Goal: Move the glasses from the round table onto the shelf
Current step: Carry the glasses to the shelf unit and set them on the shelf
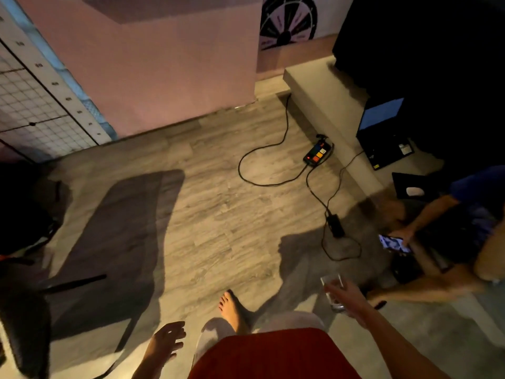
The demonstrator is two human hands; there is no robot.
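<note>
The scene is dim and warm-toned, grainy throughout. The pale wood-grain plank floor (207, 203) ahead of both hands is the best-lit area, crossed by long hard-edged shadows that run forward and away from the hands, so light comes from behind the wearer. The far right, beyond the right hand (348, 300), sinks into near black, broken only by a glowing blue laptop screen (382, 112) and a bright phone display (393, 243). Both the right hand and the open left hand (166, 341) are smeared by motion blur. Straight lines bow at the frame's edges.
</note>
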